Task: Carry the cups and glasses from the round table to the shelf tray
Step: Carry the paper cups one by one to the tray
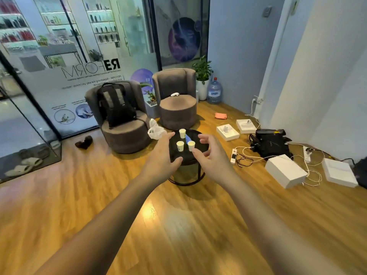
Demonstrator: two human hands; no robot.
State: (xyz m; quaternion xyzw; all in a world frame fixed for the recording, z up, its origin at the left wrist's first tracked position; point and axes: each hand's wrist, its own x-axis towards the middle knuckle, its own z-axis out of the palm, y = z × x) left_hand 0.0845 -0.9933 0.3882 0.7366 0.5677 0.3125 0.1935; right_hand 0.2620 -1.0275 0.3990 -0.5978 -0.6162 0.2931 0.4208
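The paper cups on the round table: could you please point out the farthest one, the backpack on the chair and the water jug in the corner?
Farthest paper cup (182, 133), head view, on its side wall.
Backpack (116, 105), head view, on its front panel.
Water jug (214, 92), head view, on its label.

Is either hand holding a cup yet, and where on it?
Neither. The left hand and right hand reach open toward the paper cups, holding nothing.

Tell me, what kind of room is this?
Probably a small waiting or lounge corner of an office or shop. Two grey armchairs face a round table with paper cups, a water jug stands in the corner, and the glass wall carries company lettering.
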